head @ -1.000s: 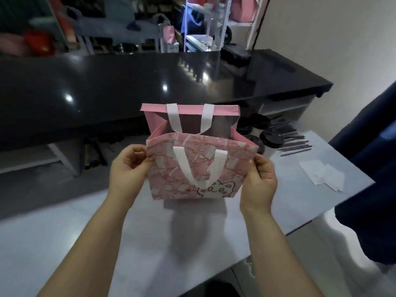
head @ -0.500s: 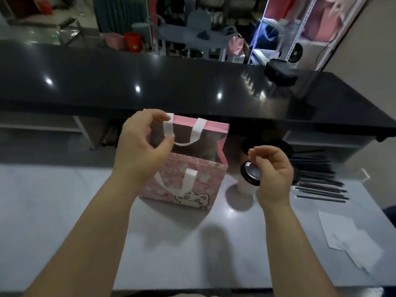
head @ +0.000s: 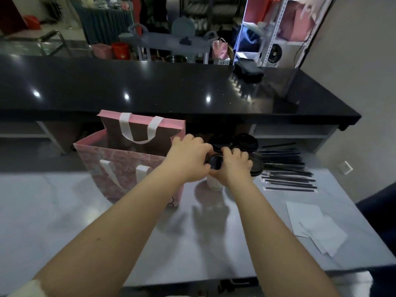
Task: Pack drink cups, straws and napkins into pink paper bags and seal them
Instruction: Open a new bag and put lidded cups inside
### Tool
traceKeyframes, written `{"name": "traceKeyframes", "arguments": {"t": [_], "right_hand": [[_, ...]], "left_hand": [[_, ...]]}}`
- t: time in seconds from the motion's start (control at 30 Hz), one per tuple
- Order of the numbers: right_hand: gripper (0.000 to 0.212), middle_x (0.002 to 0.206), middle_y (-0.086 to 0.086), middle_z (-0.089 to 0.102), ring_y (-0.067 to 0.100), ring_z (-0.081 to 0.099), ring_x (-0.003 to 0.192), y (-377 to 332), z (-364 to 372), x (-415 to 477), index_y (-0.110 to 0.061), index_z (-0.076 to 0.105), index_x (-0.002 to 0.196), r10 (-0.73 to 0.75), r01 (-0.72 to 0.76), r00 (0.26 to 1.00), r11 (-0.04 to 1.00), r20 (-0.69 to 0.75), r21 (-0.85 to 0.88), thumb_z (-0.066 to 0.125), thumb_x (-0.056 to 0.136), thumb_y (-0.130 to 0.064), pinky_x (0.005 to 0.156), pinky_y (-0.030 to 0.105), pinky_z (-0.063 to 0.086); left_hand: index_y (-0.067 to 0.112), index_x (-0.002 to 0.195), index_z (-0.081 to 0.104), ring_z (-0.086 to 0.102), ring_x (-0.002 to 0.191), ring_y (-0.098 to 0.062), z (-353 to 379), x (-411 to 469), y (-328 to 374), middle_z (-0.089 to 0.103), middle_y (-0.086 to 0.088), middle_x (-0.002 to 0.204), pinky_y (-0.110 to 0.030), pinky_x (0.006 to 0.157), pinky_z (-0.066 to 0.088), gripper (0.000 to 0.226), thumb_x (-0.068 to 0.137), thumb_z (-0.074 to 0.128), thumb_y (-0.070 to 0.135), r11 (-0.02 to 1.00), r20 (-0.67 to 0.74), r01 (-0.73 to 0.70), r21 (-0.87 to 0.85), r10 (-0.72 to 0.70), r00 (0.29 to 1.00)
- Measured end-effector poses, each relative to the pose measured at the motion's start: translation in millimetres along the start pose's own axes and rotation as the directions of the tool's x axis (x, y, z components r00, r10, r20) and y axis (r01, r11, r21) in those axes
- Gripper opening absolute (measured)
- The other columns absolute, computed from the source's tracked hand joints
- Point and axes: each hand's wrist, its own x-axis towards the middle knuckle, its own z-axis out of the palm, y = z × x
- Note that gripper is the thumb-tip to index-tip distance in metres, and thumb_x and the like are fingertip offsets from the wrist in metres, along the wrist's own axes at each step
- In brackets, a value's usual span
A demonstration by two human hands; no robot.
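Note:
An open pink paper bag (head: 128, 161) with white handles stands on the grey table (head: 64, 211), left of centre. Just right of it is a white drink cup (head: 213, 184) with a black lid. My left hand (head: 188, 157) and my right hand (head: 233, 163) are both closed around the top of this cup, one on each side of the lid. Behind it stand more cups with black lids (head: 244, 142). Black straws (head: 287, 168) lie in a pile to the right. White napkins (head: 315, 228) lie near the table's right edge.
A long black counter (head: 171, 86) runs across behind the table, above a shelf. A dark blue object (head: 383, 202) sits at the right edge of view. Shelves and clutter fill the room beyond the counter.
My left hand has let go of the bag's handle and moved right to the cup. My right hand has come down onto the cup's lid. The bag stands free now.

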Motion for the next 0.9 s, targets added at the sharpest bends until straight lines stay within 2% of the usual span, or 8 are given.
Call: {"name": "traceKeyframes", "arguments": {"t": [0.17, 0.27, 0.37, 0.5, 0.67, 0.77, 0.83, 0.9], "right_hand": [[0.071, 0.125, 0.015, 0.044, 0.034, 0.037, 0.116, -1.9, 30.0, 3.5, -0.019, 0.04, 0.126, -0.075, 0.071, 0.997, 0.991, -0.029, -0.118, 0.066, 0.072, -0.058, 0.095, 0.045, 0.029], [0.071, 0.121, 0.014, 0.044, 0.034, 0.038, 0.113, -1.4, 40.9, -2.5, -0.02, 0.041, 0.126, -0.128, 0.119, 0.986, 0.989, -0.111, -0.085, 0.07, 0.069, -0.051, 0.095, 0.044, 0.03], [0.079, 0.126, 0.014, 0.04, 0.035, 0.037, 0.115, -2.2, 37.5, -8.2, -0.018, 0.04, 0.133, -0.157, 0.161, 0.979, 0.987, -0.134, 0.022, 0.075, 0.066, -0.041, 0.1, 0.041, 0.03], [0.087, 0.134, 0.011, 0.03, 0.032, 0.037, 0.121, -4.3, 6.2, -13.4, -0.022, 0.033, 0.143, -0.171, 0.212, 0.972, 0.935, -0.163, 0.283, 0.078, 0.069, -0.035, 0.103, 0.04, 0.038], [0.08, 0.132, 0.003, 0.029, 0.023, 0.033, 0.122, -24.7, -61.9, -13.3, -0.032, 0.036, 0.137, -0.16, 0.356, 0.88, 0.845, -0.447, 0.399, 0.077, 0.069, -0.042, 0.102, 0.039, 0.04], [0.079, 0.138, 0.0, 0.031, 0.022, 0.029, 0.129, -43.6, -96.8, -11.2, -0.032, 0.039, 0.138, -0.151, 0.416, 0.85, 0.779, -0.504, 0.468, 0.078, 0.07, -0.037, 0.111, 0.042, 0.034], [0.077, 0.141, -0.001, 0.035, 0.022, 0.029, 0.129, -59.5, -112.3, -12.8, -0.03, 0.042, 0.139, -0.181, 0.466, 0.832, 0.74, -0.524, 0.485, 0.078, 0.071, -0.035, 0.112, 0.036, 0.031], [0.073, 0.136, -0.005, 0.04, 0.019, 0.034, 0.125, -82.7, -122.6, -17.9, -0.03, 0.046, 0.136, -0.232, 0.559, 0.788, 0.659, -0.57, 0.504, 0.077, 0.07, -0.037, 0.106, 0.015, 0.029]], "left_hand": [[0.032, 0.118, 0.059, 0.047, 0.111, -0.021, 10.8, -4.8, 4.1, 0.058, 0.005, 0.113, -0.042, 0.092, 0.037, 0.035, 0.085, 0.055, 0.038, 1.0, -0.05, -0.017, 0.013, 0.018, 0.999], [0.031, 0.119, 0.061, 0.046, 0.117, -0.019, 6.2, -9.5, -0.9, 0.059, 0.007, 0.118, -0.043, 0.1, 0.035, 0.034, 0.086, 0.056, 0.037, 0.999, -0.11, -0.016, -0.031, 0.013, 0.994], [0.031, 0.123, 0.061, 0.046, 0.122, -0.017, -5.4, -17.6, -14.6, 0.06, 0.009, 0.124, -0.045, 0.105, 0.034, 0.038, 0.086, 0.06, 0.042, 0.989, -0.198, -0.004, -0.146, -0.025, 0.98], [0.03, 0.122, 0.064, 0.053, 0.114, -0.016, -22.9, -33.9, -46.8, 0.064, 0.011, 0.117, -0.047, 0.099, 0.042, 0.043, 0.084, 0.059, 0.048, 0.944, -0.266, 0.012, -0.331, -0.105, 0.958], [0.037, 0.113, 0.065, 0.057, 0.1, -0.007, -31.2, -54.6, -104.9, 0.064, 0.017, 0.106, -0.04, 0.087, 0.053, 0.026, 0.087, 0.064, 0.04, 0.879, -0.236, 0.134, -0.457, -0.265, 0.935], [0.043, 0.107, 0.064, 0.061, 0.097, -0.004, -36.7, -74.2, -152.1, 0.065, 0.019, 0.1, -0.036, 0.088, 0.054, 0.026, 0.086, 0.071, 0.029, 0.79, -0.227, 0.202, -0.579, -0.394, 0.891], [0.042, 0.104, 0.065, 0.062, 0.099, -0.003, -41.8, -87.6, -182.9, 0.065, 0.018, 0.1, -0.036, 0.09, 0.054, 0.029, 0.083, 0.075, 0.024, 0.762, -0.227, 0.227, -0.606, -0.44, 0.869], [0.038, 0.103, 0.069, 0.063, 0.098, -0.004, -45.9, -94.3, -206.9, 0.067, 0.018, 0.1, -0.039, 0.089, 0.056, 0.029, 0.08, 0.079, 0.023, 0.769, -0.229, 0.232, -0.596, -0.44, 0.868]]}}
